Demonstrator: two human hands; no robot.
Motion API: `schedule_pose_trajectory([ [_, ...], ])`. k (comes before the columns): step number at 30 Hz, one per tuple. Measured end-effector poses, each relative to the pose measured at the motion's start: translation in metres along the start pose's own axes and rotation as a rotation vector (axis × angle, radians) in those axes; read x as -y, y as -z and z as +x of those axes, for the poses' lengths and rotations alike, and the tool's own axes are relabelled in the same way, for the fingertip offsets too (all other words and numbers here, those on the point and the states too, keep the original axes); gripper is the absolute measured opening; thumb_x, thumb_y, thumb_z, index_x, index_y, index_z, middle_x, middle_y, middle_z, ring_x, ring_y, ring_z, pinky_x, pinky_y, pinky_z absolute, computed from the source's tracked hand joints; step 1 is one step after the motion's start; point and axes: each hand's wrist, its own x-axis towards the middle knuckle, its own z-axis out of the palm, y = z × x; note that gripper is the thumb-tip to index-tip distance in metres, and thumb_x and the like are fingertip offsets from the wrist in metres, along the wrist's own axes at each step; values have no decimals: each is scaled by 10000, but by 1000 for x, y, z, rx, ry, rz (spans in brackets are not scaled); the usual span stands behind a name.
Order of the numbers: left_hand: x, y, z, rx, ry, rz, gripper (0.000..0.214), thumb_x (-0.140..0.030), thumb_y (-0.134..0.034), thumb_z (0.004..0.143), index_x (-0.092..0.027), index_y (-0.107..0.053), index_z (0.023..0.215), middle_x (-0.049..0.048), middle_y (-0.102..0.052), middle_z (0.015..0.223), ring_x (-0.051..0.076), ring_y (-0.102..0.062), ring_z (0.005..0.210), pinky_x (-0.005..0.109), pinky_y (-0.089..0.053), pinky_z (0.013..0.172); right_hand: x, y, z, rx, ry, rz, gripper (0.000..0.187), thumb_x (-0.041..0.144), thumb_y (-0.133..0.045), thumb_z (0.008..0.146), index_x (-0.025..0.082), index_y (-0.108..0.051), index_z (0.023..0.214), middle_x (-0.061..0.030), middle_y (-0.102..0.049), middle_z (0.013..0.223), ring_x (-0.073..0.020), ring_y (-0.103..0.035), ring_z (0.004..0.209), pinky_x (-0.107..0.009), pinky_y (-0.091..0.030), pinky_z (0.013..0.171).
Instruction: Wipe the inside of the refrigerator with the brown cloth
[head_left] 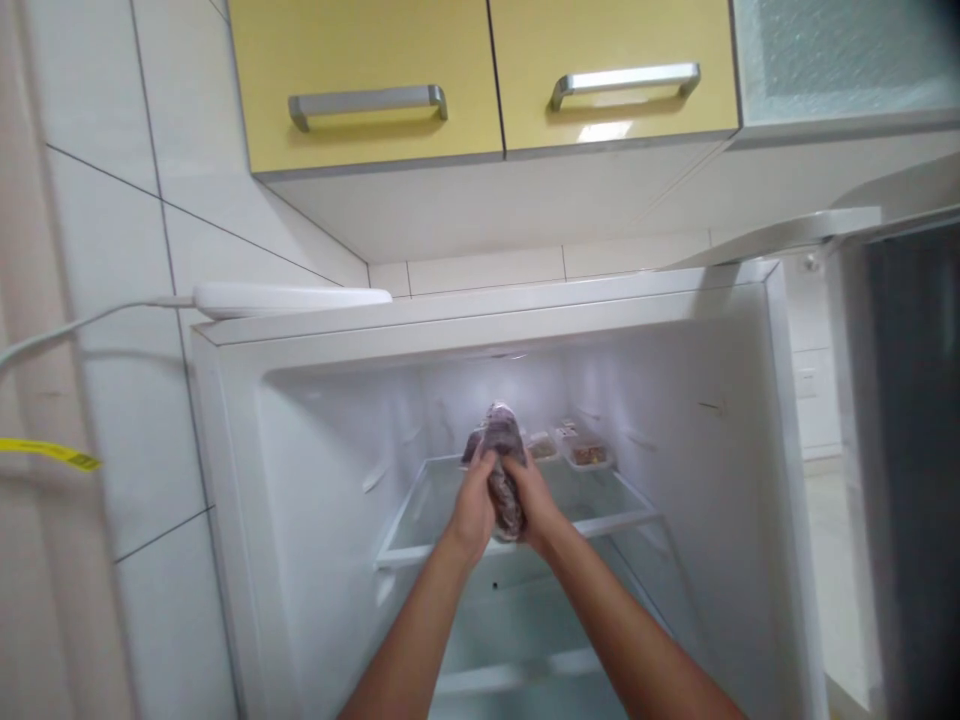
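Note:
Both my hands reach into an open fridge (480, 318) and grip a long dark bundle in clear plastic wrap (504, 495), perhaps food; its exact kind cannot be made out. My left hand (474, 510) closes on its left side, my right hand (534, 495) on its right, thumbs on top. The bundle is held above the upper glass shelf (427, 505), tilted with its far end toward the back wall. Behind it on that shelf sit another dark item (472, 445), partly hidden, and clear boxes of food, one of them a box with brownish contents (589, 455) at the right.
A lower glass shelf (525, 620) lies beneath. The fridge door (911, 450) stands open at the right. Yellow cupboards (367, 60) with metal handles hang overhead. On the fridge top rests a white flat device (292, 299) with a cable (82, 325) running left.

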Motion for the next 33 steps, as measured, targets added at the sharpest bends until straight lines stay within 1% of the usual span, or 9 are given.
schedule_pose_trajectory([
  [3, -12, 16, -9, 85, -52, 323, 450, -421, -660, 835, -230, -684, 1241, 77, -689, 1368, 256, -585, 1344, 417, -438, 1182, 3, -3, 6, -14, -213, 239, 322, 413, -642, 783, 176, -682, 997, -57, -789, 878, -253, -737, 955, -390, -595, 897],
  [5, -20, 29, -16, 152, -98, 562, 465, -367, -669, 829, -214, -687, 1267, 98, -688, 1370, 275, -619, 1299, 439, -463, 1159, 7, -4, 7, 19, -314, 315, 320, 469, -555, 838, 179, -685, 879, -77, -781, 821, -264, -738, 952, -403, -609, 850],
  [11, -19, 37, -40, 207, -334, 1074, 534, -290, -547, 895, -190, -581, 1419, 129, -596, 1488, 272, -525, 1406, 484, -350, 1245, 8, -12, 4, 81, -208, 317, 448, 615, -548, 836, 196, -706, 839, -91, -792, 866, -271, -726, 1002, -411, -609, 871],
  [18, -16, 24, -38, 220, -394, 1536, 564, -201, -455, 915, -193, -524, 1475, 141, -444, 1614, 351, -389, 1500, 582, -263, 1265, 18, 0, -16, 88, -182, 341, 390, 532, -648, 845, 177, -715, 992, -70, -792, 877, -245, -745, 936, -386, -617, 874],
  [23, -25, 30, -41, 313, -470, 1651, 505, -172, -422, 934, -230, -583, 1409, 113, -569, 1518, 306, -526, 1397, 533, -364, 1214, 35, 7, -15, -181, -289, 265, 136, 231, -609, 793, 159, -677, 885, -51, -753, 718, -225, -738, 808, -353, -619, 787],
  [25, -28, 41, -41, 286, -402, 1707, 423, -196, -416, 946, -217, -670, 1283, 123, -682, 1372, 294, -630, 1261, 484, -463, 1121, 42, 11, -11, -338, -203, 265, 130, 251, -581, 783, 179, -655, 863, -35, -738, 712, -219, -723, 786, -347, -614, 763],
  [28, -28, 61, -38, 162, -267, 1796, 390, -217, -395, 954, -178, -721, 1164, 148, -748, 1219, 301, -679, 1151, 464, -508, 1041, 48, 21, -3, -471, 111, 45, 249, 336, -623, 751, 188, -659, 948, -37, -751, 855, -235, -704, 875, -371, -597, 821],
  [31, -24, 78, -33, 123, -230, 1807, 434, -260, -382, 970, -148, -675, 1271, 165, -707, 1313, 309, -637, 1242, 465, -474, 1092, 39, 26, 15, -380, 545, -506, 448, 324, -588, 769, 151, -650, 1178, -123, -717, 1183, -284, -624, 1175, -454, -486, 1072],
  [33, -21, 84, -31, 131, -203, 1798, 457, -290, -401, 969, -153, -637, 1335, 163, -681, 1364, 308, -615, 1284, 457, -459, 1114, 27, 17, 40, -298, 741, -835, 581, 246, -510, 802, 128, -560, 1369, -172, -561, 1456, -292, -464, 1401, -480, -325, 1213],
])
